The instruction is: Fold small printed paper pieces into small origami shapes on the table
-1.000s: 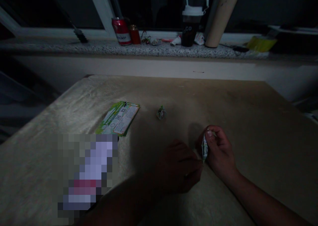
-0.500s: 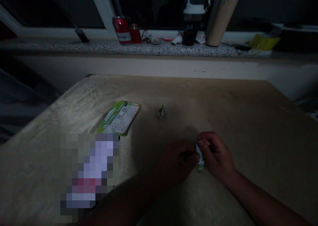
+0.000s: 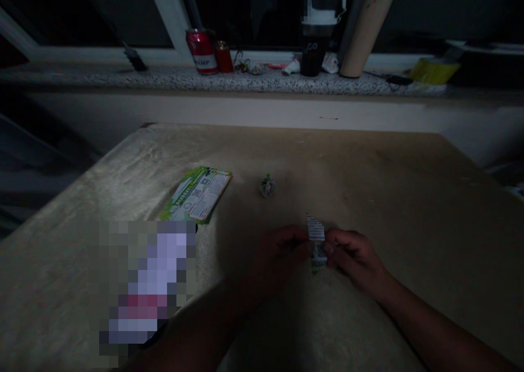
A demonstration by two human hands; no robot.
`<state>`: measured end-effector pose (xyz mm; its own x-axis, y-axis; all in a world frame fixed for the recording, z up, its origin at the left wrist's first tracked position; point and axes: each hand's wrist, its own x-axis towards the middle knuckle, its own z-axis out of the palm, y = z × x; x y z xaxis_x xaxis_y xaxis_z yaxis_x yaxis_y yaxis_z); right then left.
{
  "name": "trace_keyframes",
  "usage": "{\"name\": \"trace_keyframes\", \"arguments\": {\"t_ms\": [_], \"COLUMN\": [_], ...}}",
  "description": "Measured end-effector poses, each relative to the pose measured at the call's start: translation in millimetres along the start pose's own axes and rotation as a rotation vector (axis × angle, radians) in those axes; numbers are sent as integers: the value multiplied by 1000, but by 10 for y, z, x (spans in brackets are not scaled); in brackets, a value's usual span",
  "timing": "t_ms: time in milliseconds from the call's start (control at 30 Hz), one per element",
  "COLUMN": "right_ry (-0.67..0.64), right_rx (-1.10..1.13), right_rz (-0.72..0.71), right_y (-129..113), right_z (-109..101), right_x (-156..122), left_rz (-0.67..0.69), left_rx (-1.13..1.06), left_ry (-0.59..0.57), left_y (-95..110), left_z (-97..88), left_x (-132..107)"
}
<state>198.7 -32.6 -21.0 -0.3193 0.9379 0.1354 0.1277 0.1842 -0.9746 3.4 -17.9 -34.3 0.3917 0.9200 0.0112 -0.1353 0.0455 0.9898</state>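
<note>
A small folded piece of printed paper [image 3: 316,233], with a green bit at its lower end, is held upright between both hands just above the table [image 3: 393,197]. My left hand [image 3: 286,255], dim in shadow, pinches its left edge between thumb and fingers. On the opposite edge, the thumb and fingers of my right hand [image 3: 354,255] are closed. Beyond the hands, a small crumpled or folded paper piece [image 3: 267,186] with green and white print stands alone. To the left lies a stack of green printed leaflets [image 3: 200,195].
A blurred-out pale object [image 3: 151,279] lies at the left front. Along the windowsill [image 3: 164,78] stand a red can [image 3: 201,52], an orange-red lighter-like item [image 3: 224,57], a dark cup with a white lid [image 3: 314,50], a cardboard tube [image 3: 366,31] and a yellow packet [image 3: 436,69].
The paper has moved slightly left and turned, so more of its printed face shows. My right hand has shifted its pinch lower, onto the paper's right edge.
</note>
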Motion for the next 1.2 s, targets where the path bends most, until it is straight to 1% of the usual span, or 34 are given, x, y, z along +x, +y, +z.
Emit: {"name": "trace_keyframes", "arguments": {"t_ms": [100,267,400,533,733,833,1000,1067,1200], "right_ry": [-18,4,23,12,-58,-88,-98,-94,-99], "right_rx": [-18,-48,-45,-43,11,41,52,48,105], "right_rz": [-61,-134,-127,-141,-58,-61,-64,-54,-41], "right_y": [8,6,1,-4,25,62,82,76,71], "right_z": [8,5,4,13,0,-7,-11,-13,-7], "right_x": [2,4,-4,-16,-35,-34,-30,-35,-45], "left_rz": [-18,-68,-90,-116,-22,-10,-21,-13,-16], "left_rx": [5,-35,-138,-107,-55,-42,-55,-90,-162], "left_ry": [-16,-26,-82,-102,-91,-84,-151,-166,-206], "left_y": [6,41,71,83,38,3,-7,6,55], "left_z": [14,36,57,63,54,41,30,33,43], "left_x": [-6,-4,-3,-3,-10,-31,-39,-29,-17]}}
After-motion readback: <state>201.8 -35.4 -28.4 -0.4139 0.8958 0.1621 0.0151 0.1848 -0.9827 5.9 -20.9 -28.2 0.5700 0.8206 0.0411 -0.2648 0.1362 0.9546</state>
